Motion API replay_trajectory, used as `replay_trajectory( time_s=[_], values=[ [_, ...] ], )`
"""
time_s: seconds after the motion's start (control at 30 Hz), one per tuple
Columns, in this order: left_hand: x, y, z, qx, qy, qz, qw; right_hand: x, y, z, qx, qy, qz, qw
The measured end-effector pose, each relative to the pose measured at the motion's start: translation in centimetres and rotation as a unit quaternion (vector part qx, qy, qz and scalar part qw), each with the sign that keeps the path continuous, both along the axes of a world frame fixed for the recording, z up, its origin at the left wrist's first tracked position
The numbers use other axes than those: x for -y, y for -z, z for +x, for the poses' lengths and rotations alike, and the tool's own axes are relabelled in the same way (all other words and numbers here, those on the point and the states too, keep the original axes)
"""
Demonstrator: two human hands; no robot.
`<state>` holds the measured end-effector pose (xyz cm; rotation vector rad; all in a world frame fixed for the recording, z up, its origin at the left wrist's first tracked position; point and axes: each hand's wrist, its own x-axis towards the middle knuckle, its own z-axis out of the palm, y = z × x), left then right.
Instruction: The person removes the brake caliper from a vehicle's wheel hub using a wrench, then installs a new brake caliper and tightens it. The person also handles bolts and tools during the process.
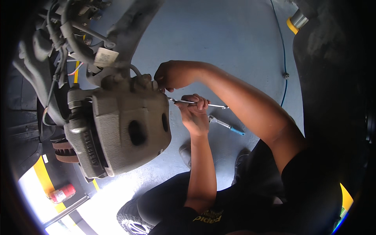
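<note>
Left hand (194, 113): grip closed around a slim silver wrench (215, 105), which lies right of the brake caliper (119, 125), its left end at the caliper's far right edge; contact unclear. Right hand (172, 75): fingers curled at the caliper's far right corner, just beyond the left hand; cannot tell whether the grip holds anything. Blue-handled tool (225, 124) on floor (219, 39), right of the left hand.

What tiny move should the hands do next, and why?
Maybe the left hand should ease the wrench snugly into place: its end is at the edge of the brake caliper, near the right hand, but I can't see whether it's seated.
</note>
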<state>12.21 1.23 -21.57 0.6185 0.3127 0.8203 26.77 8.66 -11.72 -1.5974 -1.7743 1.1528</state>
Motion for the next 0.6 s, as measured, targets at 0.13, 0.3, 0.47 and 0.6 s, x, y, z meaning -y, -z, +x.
replay_trajectory(
  time_s=[0.13, 0.3, 0.47, 0.6],
  values=[
    [-0.1, 0.0, -0.2, 0.01, -0.011, 0.006, 1.0, -0.5, -1.6, -0.1, 0.027, -0.037, 0.014, 0.999],
    [-0.1, 0.2, -0.2, 0.017, -0.018, -0.015, 1.0, 0.2, -0.6, 0.5, -0.181, 0.012, 0.039, 0.983],
    [0.0, 0.1, 0.0, 0.027, -0.023, -0.015, 0.999, -1.1, -1.8, 0.8, -0.033, -0.05, -0.08, 0.995],
    [0.0, 0.2, 0.1, 0.024, -0.024, -0.018, 0.999, -0.7, -1.0, 1.7, -0.063, -0.081, -0.046, 0.994]
  ],
)
